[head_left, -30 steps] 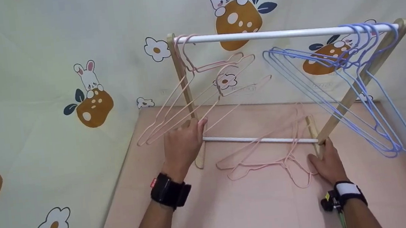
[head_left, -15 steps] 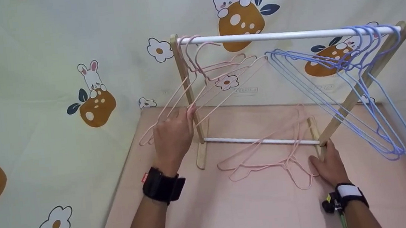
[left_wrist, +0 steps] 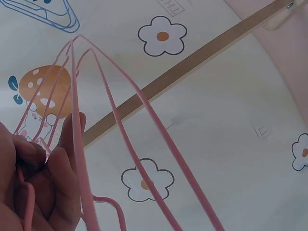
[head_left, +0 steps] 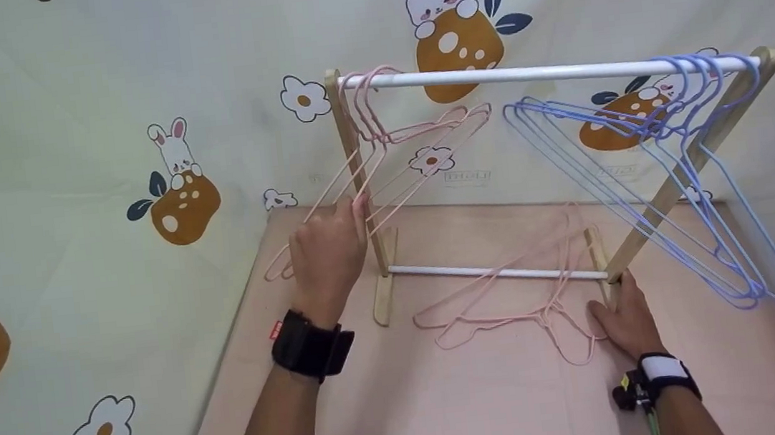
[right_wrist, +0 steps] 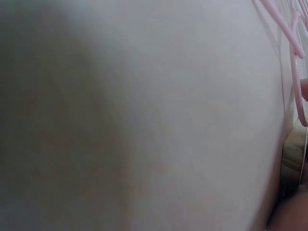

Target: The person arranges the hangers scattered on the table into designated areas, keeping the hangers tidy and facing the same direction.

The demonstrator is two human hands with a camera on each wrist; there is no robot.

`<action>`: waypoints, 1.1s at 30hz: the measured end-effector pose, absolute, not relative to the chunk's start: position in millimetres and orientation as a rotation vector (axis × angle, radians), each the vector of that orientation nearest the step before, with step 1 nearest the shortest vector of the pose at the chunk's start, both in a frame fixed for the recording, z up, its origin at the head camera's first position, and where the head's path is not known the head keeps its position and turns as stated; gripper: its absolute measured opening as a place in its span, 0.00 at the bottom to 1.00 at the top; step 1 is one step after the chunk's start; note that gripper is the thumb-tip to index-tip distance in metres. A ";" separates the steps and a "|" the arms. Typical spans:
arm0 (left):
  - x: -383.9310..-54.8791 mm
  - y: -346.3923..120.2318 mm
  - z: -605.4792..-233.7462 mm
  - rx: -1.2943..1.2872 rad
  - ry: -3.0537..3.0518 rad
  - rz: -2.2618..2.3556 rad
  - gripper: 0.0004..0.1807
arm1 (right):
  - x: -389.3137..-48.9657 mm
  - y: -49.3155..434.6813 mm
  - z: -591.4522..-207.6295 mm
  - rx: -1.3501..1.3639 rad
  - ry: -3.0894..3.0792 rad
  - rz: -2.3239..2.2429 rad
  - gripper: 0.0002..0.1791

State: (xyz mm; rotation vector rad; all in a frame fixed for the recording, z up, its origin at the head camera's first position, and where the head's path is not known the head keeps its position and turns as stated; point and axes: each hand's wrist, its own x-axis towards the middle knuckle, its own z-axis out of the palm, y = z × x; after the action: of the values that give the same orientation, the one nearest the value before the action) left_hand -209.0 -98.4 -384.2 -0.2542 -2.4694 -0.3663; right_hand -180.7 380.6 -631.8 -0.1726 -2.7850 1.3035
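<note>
In the head view, my left hand (head_left: 327, 256) pinches a pink clothes hanger (left_wrist: 30, 199) by its near side. That hanger's hook lies over the white rail (head_left: 488, 77) at the left end, close beside two other pink hangers (head_left: 333, 176). The left wrist view shows the thumb and fingers curled on the wire. My right hand (head_left: 628, 318) grips the right wooden foot (head_left: 596, 246) of the rack, at the bottom of the upright; its fingertips are partly hidden behind the wood. In the right wrist view, only slivers of the hand and the wooden foot (right_wrist: 292, 159) show.
Several blue hangers (head_left: 700, 177) hang at the rail's right end. Tangled pink hangers (head_left: 506, 318) lie on the pink surface (head_left: 492, 394) under and before the lower white bar (head_left: 494, 269). A patterned cloth wall (head_left: 228, 68) stands close behind the rack.
My left hand has moved up and left with the pink hanger, whose hook has gone from off the rail to over it, beside the other two. The right hand stays on the foot.
</note>
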 end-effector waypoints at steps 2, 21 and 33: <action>-209.2 -98.4 -385.5 -0.245 -2.489 -0.366 0.25 | -181.2 380.2 -632.0 -0.169 -2.785 1.303 0.51; -212.7 -101.2 -388.8 -0.335 -2.306 -0.336 0.16 | -182.3 380.5 -634.6 -0.142 -2.773 1.259 0.46; -210.6 -102.3 -386.9 -0.323 -2.223 -0.386 0.13 | -182.1 380.5 -633.7 -0.176 -2.788 1.277 0.47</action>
State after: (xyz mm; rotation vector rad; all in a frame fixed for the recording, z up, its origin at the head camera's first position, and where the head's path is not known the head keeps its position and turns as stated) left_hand -210.6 -102.3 -386.9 -0.3230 -2.2228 -0.3861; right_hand -182.1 380.5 -633.7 -0.1761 -2.7883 1.2775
